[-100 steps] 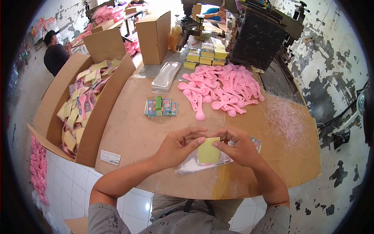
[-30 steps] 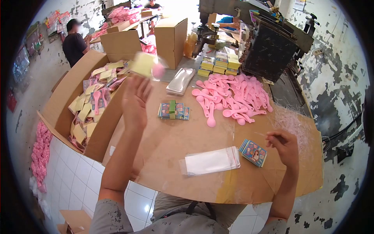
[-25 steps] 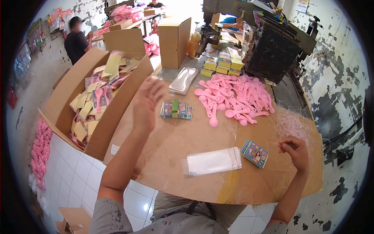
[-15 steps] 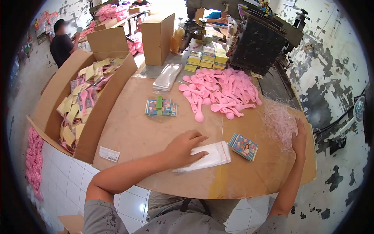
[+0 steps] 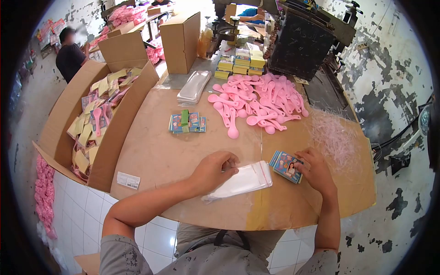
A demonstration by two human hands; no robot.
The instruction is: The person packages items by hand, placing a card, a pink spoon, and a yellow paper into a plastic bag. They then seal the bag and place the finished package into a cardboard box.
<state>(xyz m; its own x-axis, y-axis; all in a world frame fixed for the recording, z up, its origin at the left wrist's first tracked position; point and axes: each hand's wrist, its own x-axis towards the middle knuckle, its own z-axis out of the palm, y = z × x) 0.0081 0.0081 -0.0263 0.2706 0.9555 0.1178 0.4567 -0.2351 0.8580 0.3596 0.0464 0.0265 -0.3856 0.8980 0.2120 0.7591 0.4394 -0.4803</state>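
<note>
My left hand (image 5: 215,172) rests at the left part of a pile of clear plastic bags (image 5: 252,178), its fingers curled with a gap between thumb and forefinger. To the right, my right hand (image 5: 317,168) touches the right side of a small stack of blue printed cards (image 5: 285,166), thumb and forefinger apart. Farther back lies a heap of pink spoons (image 5: 263,103). Another bundle of cards (image 5: 187,123) with a green band sits left of the spoons.
An open carton (image 5: 123,123) of packed pieces stands at the left. More clear bags (image 5: 195,88), card stacks (image 5: 242,61) and a black machine (image 5: 300,46) are at the back. Pink-white plastic shreds (image 5: 337,137) lie at right. A person (image 5: 69,57) stands at far left.
My right hand has moved left from the plastic shreds to the card stack. My left hand's fingers have curled and drawn slightly back on the bags. The view has shifted slightly.
</note>
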